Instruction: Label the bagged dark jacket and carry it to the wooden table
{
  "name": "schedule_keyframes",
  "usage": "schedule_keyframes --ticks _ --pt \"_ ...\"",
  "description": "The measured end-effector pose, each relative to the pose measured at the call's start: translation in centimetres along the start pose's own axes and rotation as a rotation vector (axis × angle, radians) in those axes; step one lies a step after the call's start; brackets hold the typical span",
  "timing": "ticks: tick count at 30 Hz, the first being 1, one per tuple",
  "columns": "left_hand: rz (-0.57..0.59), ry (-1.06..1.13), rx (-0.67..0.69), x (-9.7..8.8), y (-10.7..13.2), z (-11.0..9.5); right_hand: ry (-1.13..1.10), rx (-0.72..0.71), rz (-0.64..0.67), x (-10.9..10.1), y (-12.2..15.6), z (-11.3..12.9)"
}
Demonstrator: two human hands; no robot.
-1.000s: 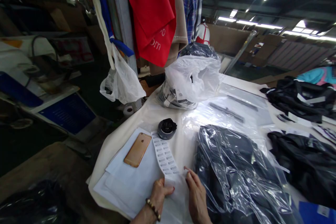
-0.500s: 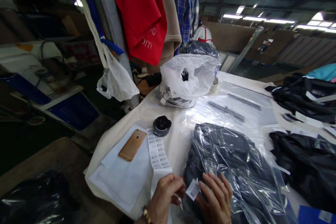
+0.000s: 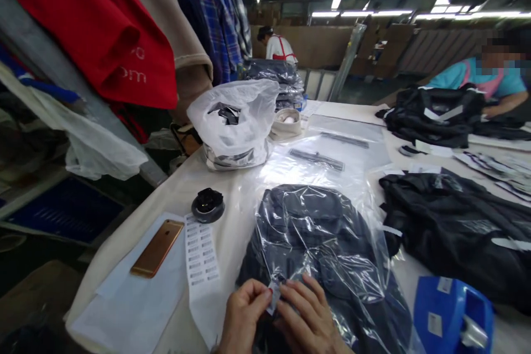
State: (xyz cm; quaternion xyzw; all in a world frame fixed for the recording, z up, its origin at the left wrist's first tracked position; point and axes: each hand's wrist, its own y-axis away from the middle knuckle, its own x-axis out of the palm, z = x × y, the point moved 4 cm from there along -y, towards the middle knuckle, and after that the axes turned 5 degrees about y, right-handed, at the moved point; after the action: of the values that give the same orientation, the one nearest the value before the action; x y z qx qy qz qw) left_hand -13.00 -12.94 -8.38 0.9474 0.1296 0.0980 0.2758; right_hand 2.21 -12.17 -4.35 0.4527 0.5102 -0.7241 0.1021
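Note:
A dark backpack [image 3: 309, 232] lies inside a clear plastic bag [image 3: 375, 293] on the table in front of me. Over its lower left part is a small white label [image 3: 274, 294], partly covered by my fingers. My left hand [image 3: 244, 315] pinches the label's left edge between thumb and forefinger. My right hand [image 3: 309, 315] lies against the bag with fingers stretched out, their tips at the label's right side; its thumb is mostly hidden. Left of my hands lies a strip of barcode labels [image 3: 202, 251], some of its backing bare.
A gold phone [image 3: 157, 249] rests on white papers [image 3: 124, 310]; a tape roll [image 3: 207, 206] sits behind. Further back stands a white plastic bag [image 3: 236, 116]. Black bags [image 3: 452, 221] and a blue tape dispenser [image 3: 452, 312] are at right. Two people work beyond.
The view has swung right, bringing a co-worker and the blue dispenser into sight. My left hand has closed in on the label, which was by my right fingers and now lies against the bag.

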Motion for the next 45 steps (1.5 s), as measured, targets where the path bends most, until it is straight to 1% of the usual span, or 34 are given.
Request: schedule_keyframes --ticks 2,5,6,8,10,11,13,15,19,22,24,27,33,39,42,45 --pt "-0.023 -0.142 0.139 0.3 -0.7 -0.7 -0.091 0.004 0.123 -0.4 0.4 -2.1" --pt "-0.001 -0.337 0.269 1.3 -2.1 -2.8 -0.221 0.133 0.302 -0.1 0.9 -6.8" --pt "0.023 -0.396 0.300 1.8 -2.7 -3.7 -0.263 0.163 0.350 0.2 1.0 -8.4" --pt "0.071 -0.505 0.365 3.2 -4.2 -5.5 -0.345 0.179 0.426 1.3 1.3 -11.1" --pt "0.129 -0.603 0.418 4.8 -5.9 -7.0 -0.423 0.181 0.483 2.6 1.8 -12.9" --pt "0.162 -0.645 0.443 5.8 -6.9 -7.6 -0.456 0.184 0.507 3.2 2.2 -13.4" --pt "0.239 -0.724 0.486 7.9 -9.0 -8.2 -0.508 0.198 0.552 4.3 3.1 -13.8" --pt "0.326 -0.827 0.526 10.1 -11.1 -8.3 -0.547 0.222 0.579 5.0 4.0 -13.8" --pt "0.452 -0.999 0.543 14.0 -15.3 -7.4 -0.618 0.273 0.597 5.3 4.8 -13.8" --pt "0.525 -1.043 0.506 16.2 -17.8 -6.3 -0.649 0.280 0.606 5.3 4.8 -13.9" --pt "0.561 -1.077 0.483 17.1 -19.0 -5.6 -0.652 0.285 0.596 5.4 4.8 -13.9" --pt "0.580 -1.126 0.455 17.7 -19.8 -4.9 -0.639 0.291 0.595 5.5 4.9 -13.9" --pt "0.547 -1.213 0.435 17.9 -20.1 -4.3 -0.624 0.281 0.644 5.8 5.2 -13.8" --pt "0.536 -1.270 0.476 17.9 -20.4 -3.9 -0.621 0.283 0.653 5.9 5.1 -13.9" --pt "0.526 -1.298 0.507 17.9 -20.4 -3.7 -0.609 0.284 0.675 5.9 5.2 -13.9" --pt "0.513 -1.323 0.545 17.8 -20.2 -3.5 -0.608 0.286 0.669 6.0 5.3 -13.9"
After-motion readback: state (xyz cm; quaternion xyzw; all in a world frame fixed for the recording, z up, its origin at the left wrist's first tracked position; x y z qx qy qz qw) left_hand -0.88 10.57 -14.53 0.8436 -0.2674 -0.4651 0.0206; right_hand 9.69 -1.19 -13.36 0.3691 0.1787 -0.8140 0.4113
